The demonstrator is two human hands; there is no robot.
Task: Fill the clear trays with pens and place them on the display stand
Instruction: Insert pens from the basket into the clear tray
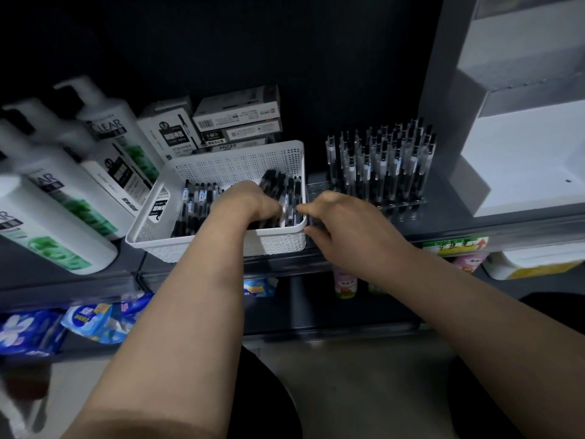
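Just inside the basket (202, 248) rim, left hand (253, 201) lies among pens (193, 205), right hand (348, 223) against it; grips hidden

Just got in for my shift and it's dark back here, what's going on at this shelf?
A person is restocking a shelf. Their left hand digs into the white basket of loose pens, fingers hidden; the right hand touches its right rim. Beside it, a clear tray holds upright pens.
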